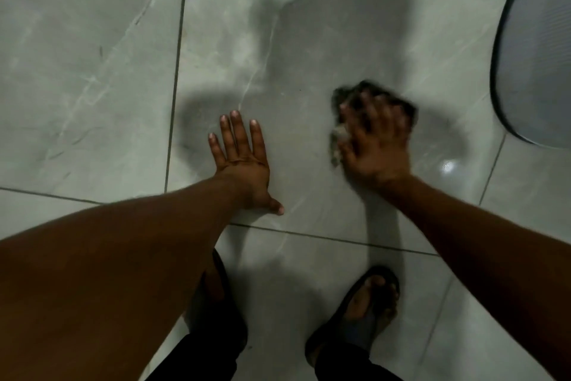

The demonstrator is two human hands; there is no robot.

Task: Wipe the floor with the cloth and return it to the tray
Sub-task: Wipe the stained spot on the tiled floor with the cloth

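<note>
My right hand [375, 142] presses a dark, crumpled cloth [355, 96] flat against the grey tiled floor [92, 56], right of centre. The hand and cloth are motion-blurred. Only the cloth's far and left edges show past my fingers. My left hand [241, 161] lies flat on the floor with fingers spread, palm down, holding nothing, about a hand's width left of the cloth. A round grey tray [537, 50] with a dark rim lies on the floor at the right edge, partly cut off by the frame.
My feet stand at the bottom of the view, the right one [361, 309] in a dark sandal, the left one [216, 288] mostly hidden behind my left forearm. Dark grout lines cross the glossy tiles. Bright light reflections shine on the floor.
</note>
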